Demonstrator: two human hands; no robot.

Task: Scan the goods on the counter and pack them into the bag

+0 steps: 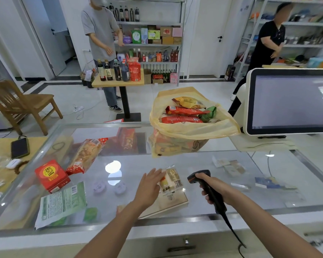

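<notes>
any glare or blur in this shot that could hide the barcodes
Head view: a lamp reflection glares on the glass counter, left of the left hand; the barcode on the small packet lies outside it; far shelves look soft; the wide lens bows straight edges.

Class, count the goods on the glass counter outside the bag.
4: red box and bread packet left, green packet front left, small white packet under the left hand. The bag may hide others.

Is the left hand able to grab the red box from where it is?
Probably yes. The left hand is open, the red box sits uncovered on the glass counter to its left, and nothing stands between them.
</notes>
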